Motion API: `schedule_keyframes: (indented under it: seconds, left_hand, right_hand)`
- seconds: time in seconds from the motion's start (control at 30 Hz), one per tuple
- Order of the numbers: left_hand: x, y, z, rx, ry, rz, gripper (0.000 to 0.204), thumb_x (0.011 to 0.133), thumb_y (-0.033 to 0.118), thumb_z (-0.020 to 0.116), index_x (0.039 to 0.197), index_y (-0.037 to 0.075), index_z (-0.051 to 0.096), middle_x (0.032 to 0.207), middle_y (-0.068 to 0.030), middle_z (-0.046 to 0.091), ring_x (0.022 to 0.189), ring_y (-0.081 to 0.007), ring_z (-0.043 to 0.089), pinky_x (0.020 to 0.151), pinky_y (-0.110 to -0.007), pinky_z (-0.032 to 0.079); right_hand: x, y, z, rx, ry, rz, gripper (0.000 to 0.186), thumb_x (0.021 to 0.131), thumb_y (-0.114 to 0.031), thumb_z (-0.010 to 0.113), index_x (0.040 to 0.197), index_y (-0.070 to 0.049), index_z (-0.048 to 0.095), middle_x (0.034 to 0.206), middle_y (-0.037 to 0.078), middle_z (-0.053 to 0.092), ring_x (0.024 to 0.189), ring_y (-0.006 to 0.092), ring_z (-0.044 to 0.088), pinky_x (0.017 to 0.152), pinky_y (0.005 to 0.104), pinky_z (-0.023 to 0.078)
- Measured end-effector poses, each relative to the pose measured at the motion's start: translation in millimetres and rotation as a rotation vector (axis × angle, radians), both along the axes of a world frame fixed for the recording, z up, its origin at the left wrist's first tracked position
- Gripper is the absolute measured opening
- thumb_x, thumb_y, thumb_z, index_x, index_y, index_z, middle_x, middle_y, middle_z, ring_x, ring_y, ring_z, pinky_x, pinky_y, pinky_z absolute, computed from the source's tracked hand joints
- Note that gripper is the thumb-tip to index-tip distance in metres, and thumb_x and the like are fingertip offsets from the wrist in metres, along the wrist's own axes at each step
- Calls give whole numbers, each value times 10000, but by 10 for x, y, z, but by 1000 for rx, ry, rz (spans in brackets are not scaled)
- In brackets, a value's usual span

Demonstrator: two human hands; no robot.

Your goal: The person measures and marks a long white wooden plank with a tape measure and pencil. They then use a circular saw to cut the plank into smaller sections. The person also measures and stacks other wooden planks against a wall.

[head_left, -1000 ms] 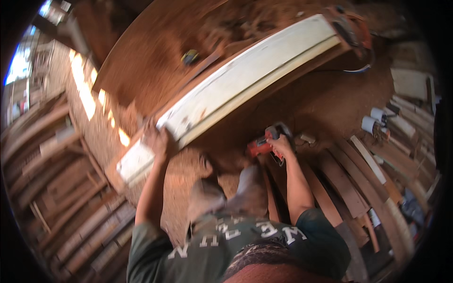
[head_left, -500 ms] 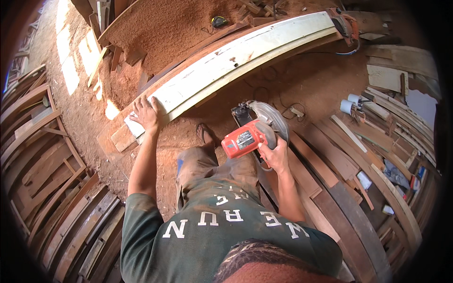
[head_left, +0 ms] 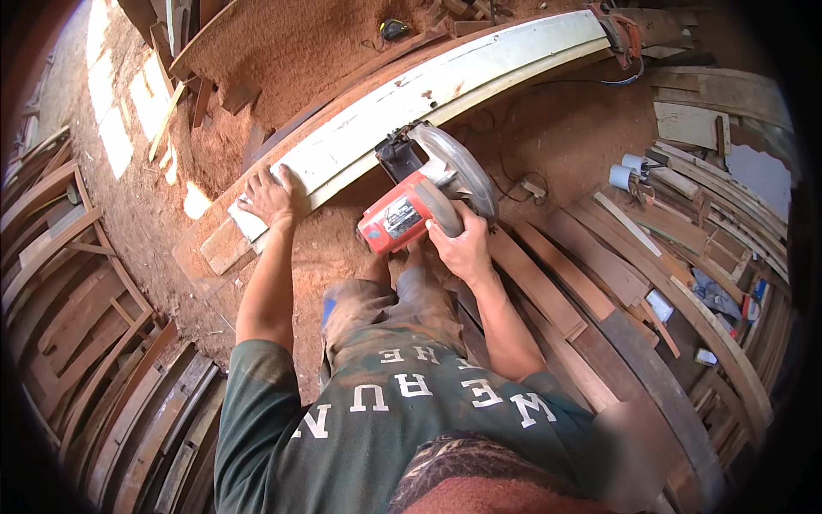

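Observation:
A long board painted white (head_left: pixel 505 58) stretches from the lower left to the upper right in front of me, its near edge stepped. My left hand (head_left: pixel 272 197) lies on its left end with fingers spread. My right hand (head_left: pixel 463 244) is wrapped around the rear handle of a red circular saw (head_left: pixel 399 216) with a grey blade guard. The saw is tilted in front of my knees. Its dark base plate overlaps the board's near edge in the picture; I cannot tell whether they touch. The saw's blade is mostly hidden by the guard.
A second red power tool (head_left: pixel 628 41) sits at the board's far right end. A tape measure (head_left: pixel 394 30) lies on the sawdust (head_left: pixel 295 51) beyond the board. Stacked planks (head_left: pixel 548 283) fill the right, and more timber (head_left: pixel 90 308) the left. A cable (head_left: pixel 505 184) runs across the ground.
My right hand has brought the circular saw forward and left, up to the board's near edge. My left hand stays on the board's left end.

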State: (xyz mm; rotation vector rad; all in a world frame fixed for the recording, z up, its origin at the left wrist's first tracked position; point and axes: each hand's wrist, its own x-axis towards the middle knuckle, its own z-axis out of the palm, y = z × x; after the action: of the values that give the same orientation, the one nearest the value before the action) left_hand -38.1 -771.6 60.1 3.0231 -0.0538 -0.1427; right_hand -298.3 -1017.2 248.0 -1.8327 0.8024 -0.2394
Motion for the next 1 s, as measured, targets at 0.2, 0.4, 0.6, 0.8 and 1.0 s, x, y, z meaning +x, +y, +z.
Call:
schedule_keyframes:
  seconds: [0.2, 0.4, 0.6, 0.8, 1.0]
  left_hand:
    - [45, -12, -46, 6, -21, -14, 596, 1017, 626, 446, 1396, 201, 623, 1406, -95, 612, 1417, -295, 470, 1196, -697, 146]
    - [61, 5, -68, 2, -7, -20, 592, 1011, 632, 452, 1363, 191, 631, 1382, -96, 618, 1401, -297, 480, 1196, -693, 143]
    - [51, 35, -130, 22, -66, -27, 583, 1003, 621, 463, 1352, 187, 635, 1373, -99, 621, 1394, -296, 483, 1195, -691, 140]
    - [30, -45, 93, -26, 65, -18, 643, 1011, 602, 392, 1422, 145, 581, 1453, -158, 572, 1457, -342, 426, 1228, -679, 94]
    - [60, 68, -118, 8, -24, -35, 608, 998, 622, 458, 1366, 170, 630, 1398, -110, 604, 1412, -317, 461, 1191, -698, 136]
  right_hand:
    - [159, 19, -87, -95, 19, 63, 227, 888, -147, 746, 1063, -11, 696, 910, 230, 740, 854, 408, 745, 734, 437, 573]
    - [121, 169, -226, -67, 36, 38, 249, 890, -169, 756, 1079, -24, 683, 900, 224, 730, 866, 412, 726, 741, 456, 567]
    - [101, 205, -235, -86, 112, 71, 230, 887, -178, 752, 1042, -36, 657, 906, 260, 717, 902, 487, 695, 733, 519, 553]
    - [100, 222, -289, -77, 89, 68, 197, 886, -152, 718, 1000, -8, 646, 855, 221, 711, 801, 425, 715, 714, 460, 549]
    - [201, 215, -251, -127, 63, 89, 195, 885, -148, 719, 1003, -9, 649, 843, 223, 702, 788, 408, 718, 700, 453, 545]
